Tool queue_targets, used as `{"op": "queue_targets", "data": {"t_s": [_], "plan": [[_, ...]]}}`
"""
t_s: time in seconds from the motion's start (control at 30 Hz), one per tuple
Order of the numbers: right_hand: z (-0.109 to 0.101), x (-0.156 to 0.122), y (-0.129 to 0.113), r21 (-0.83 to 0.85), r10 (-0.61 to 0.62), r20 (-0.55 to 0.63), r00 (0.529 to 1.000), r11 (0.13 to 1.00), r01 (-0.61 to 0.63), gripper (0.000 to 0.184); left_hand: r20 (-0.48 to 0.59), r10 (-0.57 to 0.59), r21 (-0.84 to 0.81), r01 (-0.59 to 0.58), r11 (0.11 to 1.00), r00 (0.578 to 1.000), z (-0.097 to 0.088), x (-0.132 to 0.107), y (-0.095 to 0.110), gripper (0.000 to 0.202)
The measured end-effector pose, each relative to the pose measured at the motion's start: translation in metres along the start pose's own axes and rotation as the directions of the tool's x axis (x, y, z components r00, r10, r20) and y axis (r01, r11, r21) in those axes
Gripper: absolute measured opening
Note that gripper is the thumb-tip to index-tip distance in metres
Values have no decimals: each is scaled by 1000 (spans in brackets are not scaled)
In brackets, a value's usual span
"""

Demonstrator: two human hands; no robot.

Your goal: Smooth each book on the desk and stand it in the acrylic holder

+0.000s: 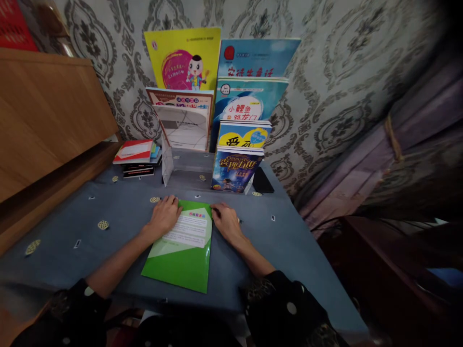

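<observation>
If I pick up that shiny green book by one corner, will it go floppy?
The thin, glossy green book probably bends a bit, as it looks slim. Its shiny cover may feel slippery. Lying flat on the blue-grey patterned tablecloth, it likely slides rather than tips when pushed.

The green book [181, 246] is overlaid with pale green. From it, towards twelve o'clock, a yellow picture book [181, 60] is marked with magenta; towards one, a deep-blue paperback [234, 169] is lettered in gold. The blue-grey tablecloth [285, 250] is sprinkled with yellow motifs, the pale wallpaper [325, 101] patterned in grey damask, the black sleeves [277, 303] spotted with white.
</observation>
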State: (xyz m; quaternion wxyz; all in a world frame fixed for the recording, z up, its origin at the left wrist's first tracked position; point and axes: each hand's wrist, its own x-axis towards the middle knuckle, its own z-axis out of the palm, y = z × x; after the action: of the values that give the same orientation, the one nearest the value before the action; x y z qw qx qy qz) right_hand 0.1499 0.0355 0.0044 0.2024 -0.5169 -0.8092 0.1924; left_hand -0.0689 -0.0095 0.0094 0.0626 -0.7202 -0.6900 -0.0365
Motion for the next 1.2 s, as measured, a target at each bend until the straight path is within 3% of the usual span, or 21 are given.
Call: {"op": "queue_targets", "data": {"t_s": [0.17, 0.43, 0.67, 1.0, 1.2], "plan": [[8, -9, 0, -18, -71, -50, 996, 997, 70, 31, -33, 20, -62, -22, 998, 999, 10, -1, 2, 39], [23, -10, 6, -34, -245, -116, 963, 970, 242, 35, 34, 24, -62, -22, 998, 999, -6, 2, 2, 37], [29, -11, 11, -3, -266, -125, 956, 963, 268, 37, -11, 62, -184, -63, 981, 998, 9, -5, 0, 49], [26, -14, 9, -22, -273, -101, 957, 962, 272, 37, 10, 36, -204, -33, 978, 999, 9, 0, 4, 48], [27, -14, 10, -24, -275, -104, 956, 961, 274, 36, 6, 177, -289, -168, 942, 984, 17, -1, -2, 55]]}}
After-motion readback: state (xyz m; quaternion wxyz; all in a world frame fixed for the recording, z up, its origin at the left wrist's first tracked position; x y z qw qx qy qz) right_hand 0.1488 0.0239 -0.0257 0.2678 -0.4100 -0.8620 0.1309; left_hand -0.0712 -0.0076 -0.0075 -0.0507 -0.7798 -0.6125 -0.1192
